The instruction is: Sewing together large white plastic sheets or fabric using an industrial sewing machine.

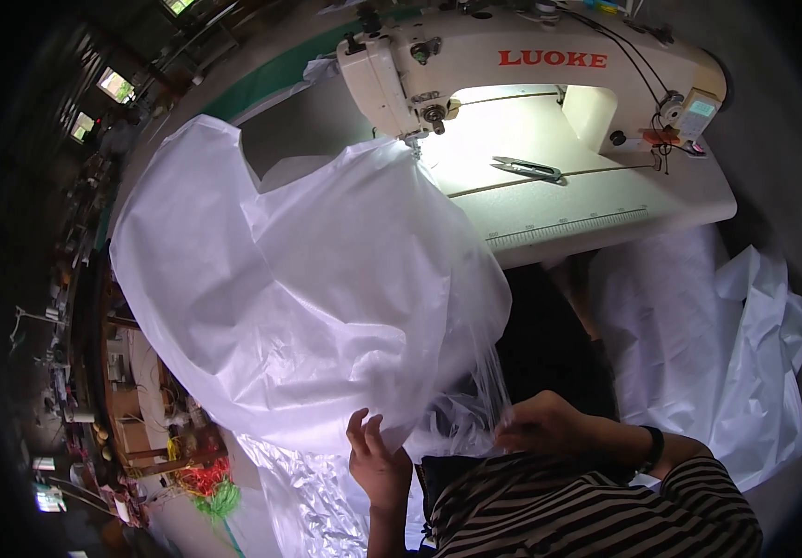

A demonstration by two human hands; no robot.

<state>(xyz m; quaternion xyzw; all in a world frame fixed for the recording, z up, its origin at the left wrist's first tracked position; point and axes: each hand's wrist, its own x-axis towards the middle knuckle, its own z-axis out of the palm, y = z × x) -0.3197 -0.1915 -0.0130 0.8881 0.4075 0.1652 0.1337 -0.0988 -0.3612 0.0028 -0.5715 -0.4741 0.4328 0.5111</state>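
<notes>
A large white plastic-like sheet (327, 242) drapes from under the needle area of a sewing machine (531, 56) down toward my lap. My left hand (380, 465) is at the sheet's lower edge, fingers bent upward and apart; I see no fold gripped in it. Thin clear plastic film (487, 395) hangs in stretched folds along the sheet's right side. The fingers of my right hand (542, 424) are bent together on this film, slightly blurred. Thread snips (529, 169) lie on the lit machine bed, away from both hands.
The pale machine bed (596, 209) carries a printed ruler along its front edge. More white sheeting (689, 344) hangs at the right. A green bundle (220, 502) and red stringy material (204, 476) are at lower left, near cluttered shelving.
</notes>
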